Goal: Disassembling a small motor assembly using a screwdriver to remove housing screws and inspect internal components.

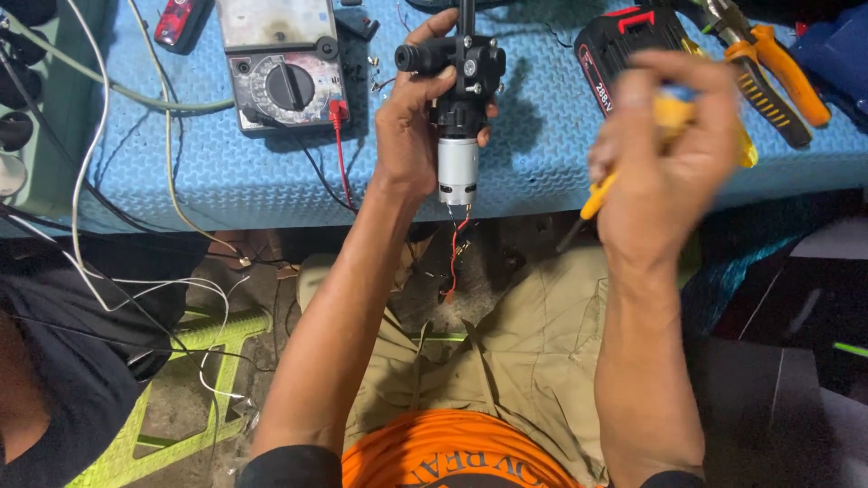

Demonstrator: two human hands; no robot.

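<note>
Pump motor (pixel 457 117) gripped upright in left hand (pixel 411 126) over far blue mat (pixel 533 154), leads dangling unconnected; right hand (pixel 665 145) fisted round yellow screwdriver (pixel 599 197), not yet applied.

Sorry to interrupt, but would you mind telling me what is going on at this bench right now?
A person seated at a blue mat-covered bench holds a small pump with a silver motor upright in the left hand; red and black wires dangle from its lower end. The right hand, blurred, grips a yellow-handled screwdriver away from the pump. An analogue multimeter, a black and red battery pack and orange-handled pliers lie on the bench.
</note>
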